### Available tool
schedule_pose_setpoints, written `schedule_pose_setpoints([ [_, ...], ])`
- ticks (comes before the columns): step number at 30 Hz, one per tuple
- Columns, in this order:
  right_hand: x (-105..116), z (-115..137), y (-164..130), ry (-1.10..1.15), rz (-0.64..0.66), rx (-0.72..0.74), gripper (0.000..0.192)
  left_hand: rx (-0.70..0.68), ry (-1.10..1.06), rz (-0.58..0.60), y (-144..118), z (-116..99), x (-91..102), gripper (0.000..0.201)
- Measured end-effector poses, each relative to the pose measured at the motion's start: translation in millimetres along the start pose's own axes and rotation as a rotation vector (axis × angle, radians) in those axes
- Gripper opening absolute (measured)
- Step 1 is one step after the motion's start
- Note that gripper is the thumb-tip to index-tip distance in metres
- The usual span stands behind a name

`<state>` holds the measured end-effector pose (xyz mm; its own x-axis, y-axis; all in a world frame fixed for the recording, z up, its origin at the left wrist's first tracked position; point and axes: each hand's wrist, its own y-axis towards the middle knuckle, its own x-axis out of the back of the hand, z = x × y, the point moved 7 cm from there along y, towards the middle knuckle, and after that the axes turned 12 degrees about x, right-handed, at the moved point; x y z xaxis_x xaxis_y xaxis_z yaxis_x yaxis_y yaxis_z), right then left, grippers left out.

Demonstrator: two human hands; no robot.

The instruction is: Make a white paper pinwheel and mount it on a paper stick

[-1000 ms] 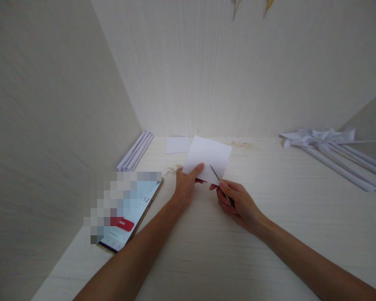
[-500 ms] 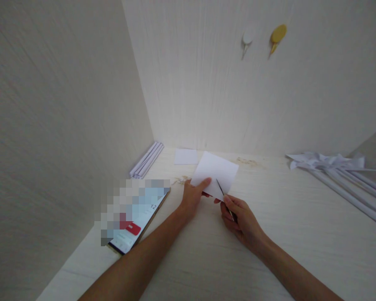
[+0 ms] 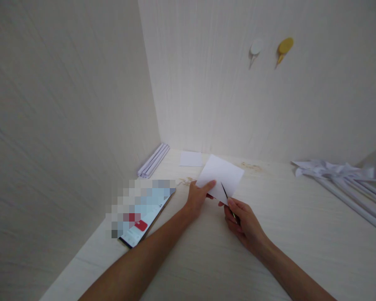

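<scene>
My left hand (image 3: 199, 198) pinches the lower left edge of a white sheet of paper (image 3: 227, 172), thumb on top and fingers underneath. My right hand (image 3: 242, 219) grips a slim, dark, pointed tool (image 3: 224, 192). Its tip lies over the sheet, pointing up and to the left, while its back end is partly hidden in my palm. Whether it is a pen or one blade of a pair of scissors, I cannot tell. Fingertips of my right hand also show at the sheet's lower edge. The sheet is tilted, its far corner toward the back wall.
A smaller white paper (image 3: 190, 159) lies by the back wall. Folded paper strips (image 3: 153, 161) rest in the left corner. A phone (image 3: 150, 217) with a lit, partly blurred screen lies left of my forearm. White tubes with crumpled ends (image 3: 338, 171) are at right. Two hooks (image 3: 285, 45) are on the wall.
The whole view has shifted, so everything appears slightly further right and most things a little lower. Both hands keep the same hold on the paper and the tool.
</scene>
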<state>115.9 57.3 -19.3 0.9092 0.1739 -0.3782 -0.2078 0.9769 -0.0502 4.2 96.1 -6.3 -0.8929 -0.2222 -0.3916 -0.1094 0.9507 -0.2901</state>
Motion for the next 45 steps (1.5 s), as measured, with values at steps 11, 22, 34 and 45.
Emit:
schedule_pose_setpoints([
  [11,-2.1,1.5,-2.3,0.015,-0.001,0.001,0.037,-0.017,-0.011,0.012,0.2,-0.4,0.1,0.016],
  [22,-0.9,1.3,-1.7,0.006,-0.004,0.006,0.038,-0.008,-0.013,0.011,1.8,1.7,1.2,0.016],
  [34,-1.5,1.1,-2.8,-0.004,0.009,0.003,0.038,-0.011,-0.005,0.014,0.1,-0.5,0.1,0.015],
  [45,-5.1,5.8,-5.1,-0.083,0.041,0.06,0.032,0.01,-0.046,0.011,0.2,1.3,0.2,0.018],
])
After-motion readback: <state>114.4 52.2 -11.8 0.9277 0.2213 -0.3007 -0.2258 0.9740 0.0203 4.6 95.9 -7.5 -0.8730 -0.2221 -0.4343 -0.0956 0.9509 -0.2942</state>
